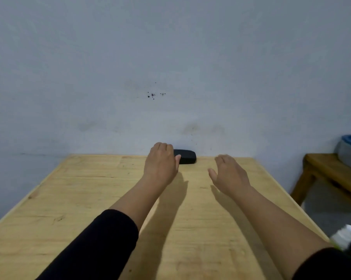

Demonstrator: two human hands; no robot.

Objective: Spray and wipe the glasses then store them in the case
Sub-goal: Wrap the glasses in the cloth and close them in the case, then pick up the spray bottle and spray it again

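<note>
Case point(185, 156): black and closed, it lies on the table point(89, 199) at the far edge, against the wall point(170, 57).
Left hand point(161, 162): it rests on the left end of the case, fingers bent over it, thumb touching its front.
Right hand point(229, 174): above the table, right of the case, apart from it; fingers relaxed, holding nothing.
Bottle point(343, 237): white, blurred, at the right edge.
Bench point(332, 174): right of the table.

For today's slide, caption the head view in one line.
Left hand grips black case on wooden table; right hand hovers open.
</note>
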